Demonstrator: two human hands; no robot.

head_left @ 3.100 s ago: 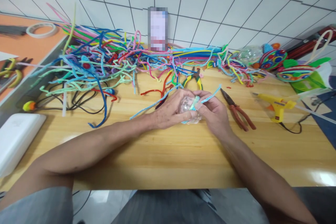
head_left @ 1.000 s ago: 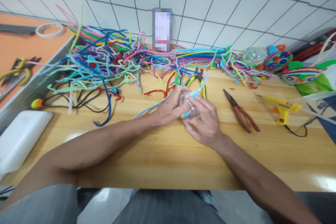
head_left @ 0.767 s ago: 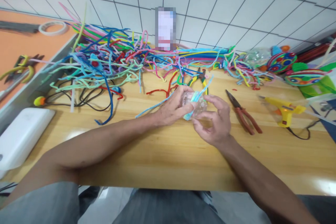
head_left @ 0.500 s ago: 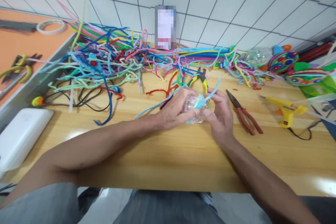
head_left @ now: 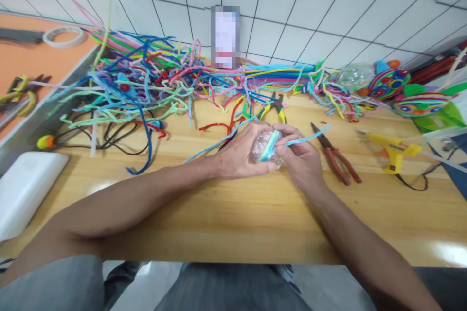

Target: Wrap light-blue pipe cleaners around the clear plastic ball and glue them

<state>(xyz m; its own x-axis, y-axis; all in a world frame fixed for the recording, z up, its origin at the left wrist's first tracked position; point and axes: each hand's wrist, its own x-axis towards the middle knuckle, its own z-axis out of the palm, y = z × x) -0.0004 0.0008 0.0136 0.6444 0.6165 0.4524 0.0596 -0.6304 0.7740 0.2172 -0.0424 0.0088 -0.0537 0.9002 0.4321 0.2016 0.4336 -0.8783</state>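
Note:
A clear plastic ball (head_left: 260, 145) with bands of green and blue pipe cleaner across it lies in my left hand (head_left: 239, 153), whose fingers curve round its far side. My right hand (head_left: 301, 155) pinches a light blue pipe cleaner (head_left: 316, 134) at the ball's right side, and the loose end sticks out to the right past the fingers. Another light blue pipe cleaner (head_left: 204, 149) trails out behind my left wrist. Behind the hands lie yellow-handled pliers (head_left: 274, 108) and a few red pipe cleaners (head_left: 230, 124).
Orange-handled pliers (head_left: 335, 155) and a yellow glue gun (head_left: 392, 150) lie to the right. A large tangle of pipe cleaners (head_left: 138, 77) runs along the back wall. Finished colourful pieces (head_left: 388, 82) stand back right. At left is a white box-like device (head_left: 31, 189).
The light blue end at my right hand has swung from pointing up to pointing right. My left thumb has slid down the ball, uncovering the green and blue bands.

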